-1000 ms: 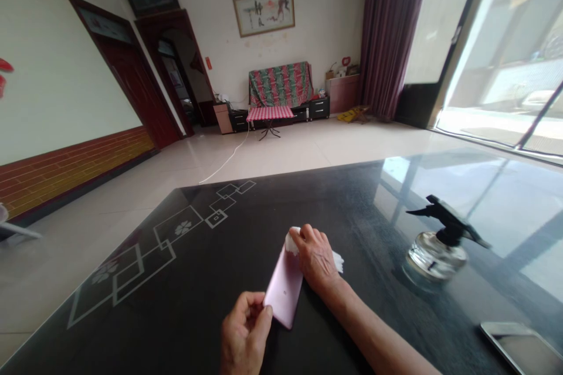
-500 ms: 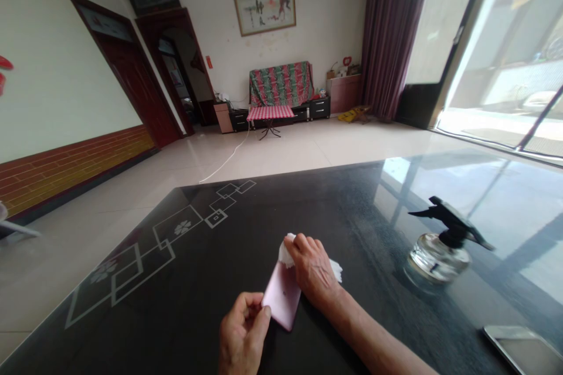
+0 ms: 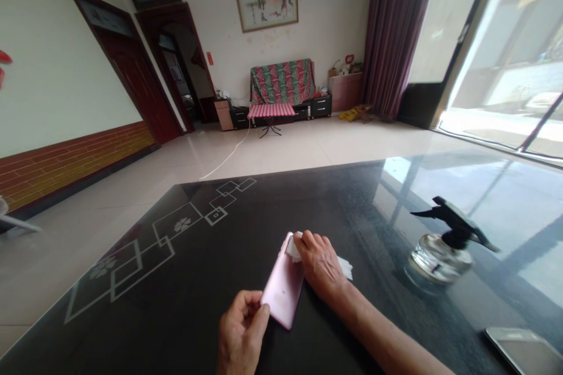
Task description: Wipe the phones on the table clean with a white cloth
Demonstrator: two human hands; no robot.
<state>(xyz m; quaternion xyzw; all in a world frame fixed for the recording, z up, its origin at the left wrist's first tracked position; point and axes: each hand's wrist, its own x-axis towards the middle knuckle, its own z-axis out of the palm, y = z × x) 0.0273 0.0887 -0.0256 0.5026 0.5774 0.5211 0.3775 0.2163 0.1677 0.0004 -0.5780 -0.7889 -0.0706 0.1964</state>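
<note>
A pink phone [image 3: 284, 290] lies back side up, low in the centre of the view, over a glossy black table [image 3: 185, 328]. My left hand [image 3: 244, 328] pinches its lower left corner between thumb and fingers. Closed round a crumpled white tissue [image 3: 345, 268], my right hand [image 3: 320, 263] rests at the phone's upper right edge. Part of the tissue covers the phone's top right area, and another part sticks out on the right of the hand. The fingertips of my right hand are partly hidden.
A clear spray bottle [image 3: 441, 258] with a black trigger head stands to the right. A second phone [image 3: 525, 351] lies at the lower right corner. Beyond the table are a tiled floor [image 3: 303, 149] and a small checked table [image 3: 271, 111].
My right hand and the tissue have shifted slightly right across the phone, uncovering its top left corner. The left hand keeps its hold.
</note>
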